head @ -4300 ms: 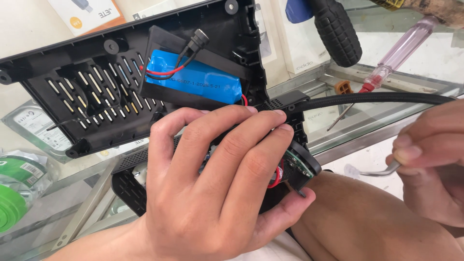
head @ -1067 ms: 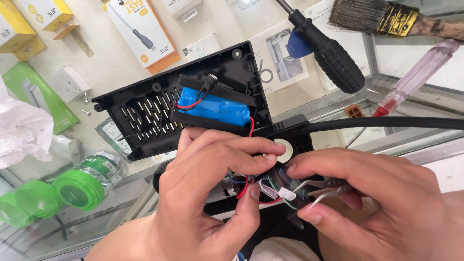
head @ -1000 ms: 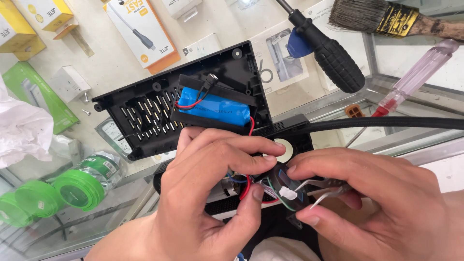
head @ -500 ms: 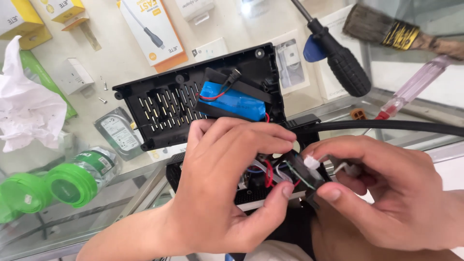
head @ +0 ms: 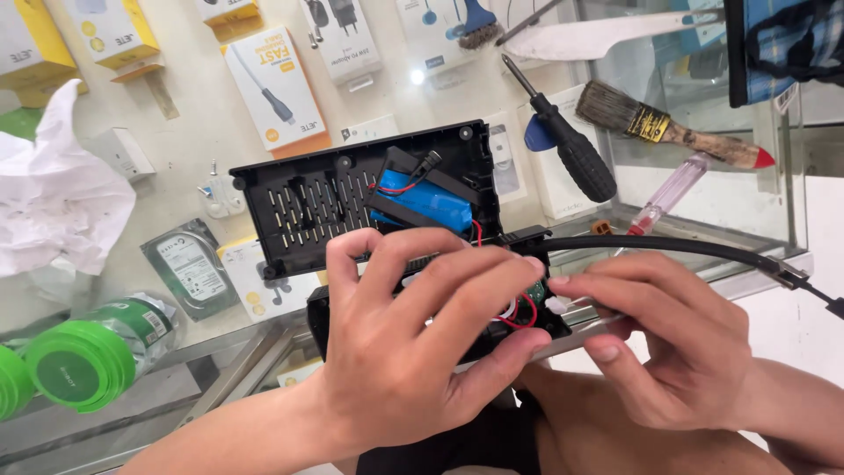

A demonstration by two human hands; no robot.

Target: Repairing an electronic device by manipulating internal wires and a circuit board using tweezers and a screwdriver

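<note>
My left hand [head: 413, 343] grips the lower half of an opened black device [head: 318, 317] from above, with the fingers spread over its inside. The slotted black cover [head: 308, 202] lies opened behind it and carries a blue battery [head: 422, 204] with red and black wires. My right hand [head: 677, 334] comes in from the right; its thumb and fingertips pinch a small white wire connector [head: 558, 304] next to red wires [head: 526, 315] and a green board edge. A thick black cable [head: 668, 248] leaves the device to the right.
On the glass counter lie a black-handled screwdriver [head: 571, 149], a paint brush [head: 668, 132], a clear pink tester screwdriver [head: 668, 193], crumpled white paper [head: 53, 202], green tape rolls [head: 79, 361] and a hard drive [head: 189, 264]. Boxed goods show under the glass.
The view has shifted, so the device sits lower and more to the right. My right hand, away with a thin tool four seconds ago, now pinches the white connector. The left hand keeps its grip.
</note>
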